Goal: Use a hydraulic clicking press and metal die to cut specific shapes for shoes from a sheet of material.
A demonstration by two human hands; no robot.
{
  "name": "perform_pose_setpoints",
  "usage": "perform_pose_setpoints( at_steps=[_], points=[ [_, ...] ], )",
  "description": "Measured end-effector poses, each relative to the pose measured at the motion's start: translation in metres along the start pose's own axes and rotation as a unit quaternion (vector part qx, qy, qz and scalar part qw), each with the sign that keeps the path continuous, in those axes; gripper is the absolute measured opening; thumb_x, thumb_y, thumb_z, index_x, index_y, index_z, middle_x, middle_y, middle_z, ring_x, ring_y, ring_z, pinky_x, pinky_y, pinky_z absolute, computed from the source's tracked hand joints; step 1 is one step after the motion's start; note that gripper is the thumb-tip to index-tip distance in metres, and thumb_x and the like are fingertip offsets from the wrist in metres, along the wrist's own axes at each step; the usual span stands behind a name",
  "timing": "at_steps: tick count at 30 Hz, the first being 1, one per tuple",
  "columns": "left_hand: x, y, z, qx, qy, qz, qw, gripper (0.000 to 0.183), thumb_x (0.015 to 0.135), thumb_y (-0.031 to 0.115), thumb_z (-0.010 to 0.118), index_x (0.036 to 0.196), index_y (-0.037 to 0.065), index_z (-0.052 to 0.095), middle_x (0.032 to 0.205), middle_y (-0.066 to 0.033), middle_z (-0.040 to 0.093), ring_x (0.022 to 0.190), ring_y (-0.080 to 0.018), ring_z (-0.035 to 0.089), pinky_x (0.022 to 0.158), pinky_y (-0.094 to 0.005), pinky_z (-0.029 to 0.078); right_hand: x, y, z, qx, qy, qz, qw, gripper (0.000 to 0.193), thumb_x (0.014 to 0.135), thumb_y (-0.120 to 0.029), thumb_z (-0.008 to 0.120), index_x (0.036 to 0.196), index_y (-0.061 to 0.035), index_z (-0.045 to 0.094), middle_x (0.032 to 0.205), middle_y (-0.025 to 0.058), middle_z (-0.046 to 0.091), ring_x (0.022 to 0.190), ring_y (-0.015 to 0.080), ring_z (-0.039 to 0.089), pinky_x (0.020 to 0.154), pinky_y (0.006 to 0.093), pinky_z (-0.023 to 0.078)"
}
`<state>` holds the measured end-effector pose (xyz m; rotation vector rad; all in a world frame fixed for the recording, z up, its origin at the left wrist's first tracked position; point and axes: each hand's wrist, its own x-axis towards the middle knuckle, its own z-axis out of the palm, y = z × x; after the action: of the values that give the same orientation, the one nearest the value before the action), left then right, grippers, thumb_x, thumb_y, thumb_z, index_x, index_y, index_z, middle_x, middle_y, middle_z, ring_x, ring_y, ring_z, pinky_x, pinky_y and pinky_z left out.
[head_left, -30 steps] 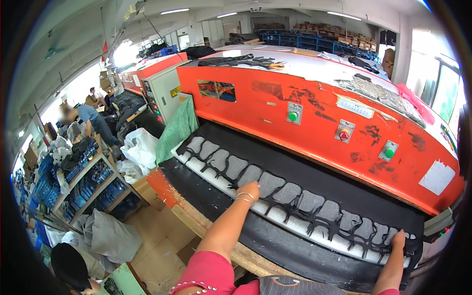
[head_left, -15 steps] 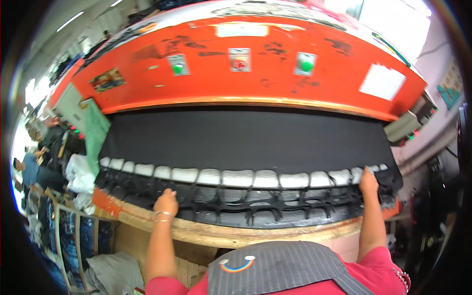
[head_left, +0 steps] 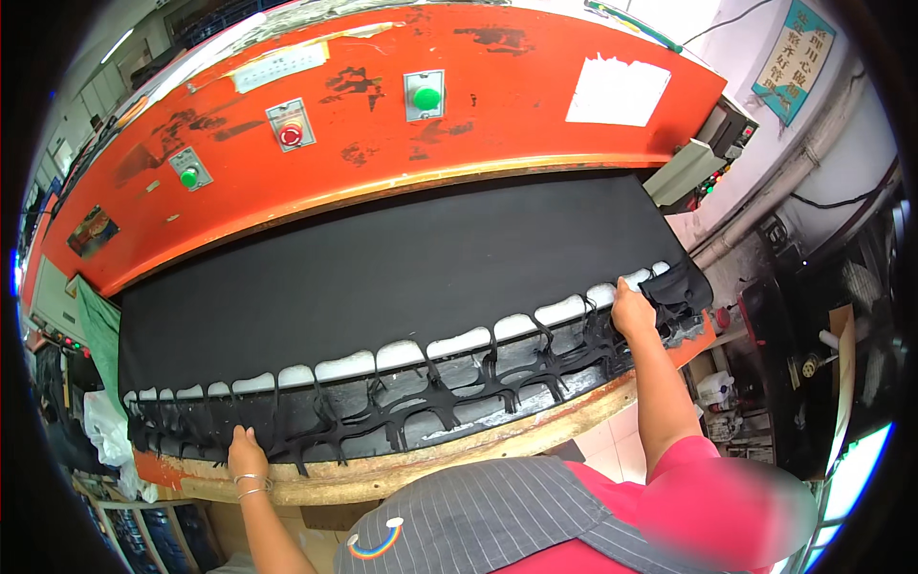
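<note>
A wide sheet of black fabric (head_left: 411, 258) lies across the bed of an orange-red press. Along its near side runs a row of cut-out gaps, with pale white patches (head_left: 459, 342) showing through. Nearer to me, the leftover fabric hangs together as a loose black web (head_left: 421, 407) over a dark grey board (head_left: 459, 373). My left hand (head_left: 247, 454) is closed on the web's near edge, at the left. Toward the right end, my right hand (head_left: 633, 311) is closed on the web beside the white patches, where the fabric bunches up. Fingertips of both hands are partly hidden.
The press front (head_left: 382, 105) rises behind the fabric, with two green buttons and a red button (head_left: 290, 134). A worn wooden edge (head_left: 373, 478) borders the bed nearest me. White plastic bags (head_left: 110, 430) sit at the left; a pipe (head_left: 775, 201) runs along the right wall.
My view has turned to the right and tilted. Both hands stay closed at the fabric web; near my right hand the web is now more bunched and folded.
</note>
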<state>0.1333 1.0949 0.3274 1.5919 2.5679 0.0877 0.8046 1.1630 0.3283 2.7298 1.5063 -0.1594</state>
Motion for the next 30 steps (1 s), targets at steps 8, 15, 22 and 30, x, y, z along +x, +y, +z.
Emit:
perform_pose_setpoints(
  at_steps=[8, 15, 22, 30],
  points=[
    [-0.002, 0.016, -0.016, 0.115, 0.212, 0.049, 0.969, 0.049, 0.095, 0.027, 0.051, 0.141, 0.01, 0.045, 0.129, -0.0218, 0.051, 0.12, -0.04, 0.048, 0.097, -0.0524, 0.038, -0.003, -0.024, -0.018, -0.025, 0.079, -0.009, 0.996, 0.056, 0.096, -0.046, 0.046, 0.137, -0.0079, 0.047, 0.121, 0.0219, 0.061, 0.116, 0.0348, 0.057, 0.094, 0.0474, 0.045],
    [0.053, 0.135, 0.014, 0.062, 0.084, 0.201, 0.974, 0.052, 0.097, 0.034, 0.043, 0.146, 0.017, 0.038, 0.154, -0.012, 0.03, 0.144, -0.0349, 0.021, 0.115, -0.0526, 0.014, 0.007, -0.095, 0.023, 0.045, 0.074, -0.259, 0.962, 0.063, 0.097, -0.056, 0.035, 0.149, -0.0208, 0.034, 0.157, 0.0129, 0.023, 0.146, 0.0319, 0.017, 0.115, 0.0559, 0.013],
    [0.051, 0.094, 0.025, -0.008, 0.078, 0.206, 0.975, 0.049, 0.1, 0.03, 0.04, 0.146, 0.014, 0.038, 0.155, -0.0115, 0.029, 0.145, -0.0315, 0.021, 0.117, -0.05, 0.013, -0.037, -0.049, 0.041, 0.167, 0.191, -0.319, 0.913, 0.052, 0.088, -0.039, 0.061, 0.131, -0.0103, 0.054, 0.138, 0.0189, 0.048, 0.132, 0.0358, 0.041, 0.108, 0.0489, 0.032],
    [0.056, 0.094, 0.029, -0.071, 0.101, 0.143, 0.982, 0.041, 0.099, 0.026, 0.044, 0.136, 0.013, 0.053, 0.15, -0.0107, 0.039, 0.143, -0.0305, 0.027, 0.115, -0.051, 0.017, -0.07, 0.065, 0.019, 0.157, 0.34, -0.091, 0.923, 0.021, 0.078, -0.017, 0.069, 0.094, -0.008, 0.059, 0.099, 0.0101, 0.058, 0.094, 0.0316, 0.054, 0.08, 0.0452, 0.043]
  ],
)
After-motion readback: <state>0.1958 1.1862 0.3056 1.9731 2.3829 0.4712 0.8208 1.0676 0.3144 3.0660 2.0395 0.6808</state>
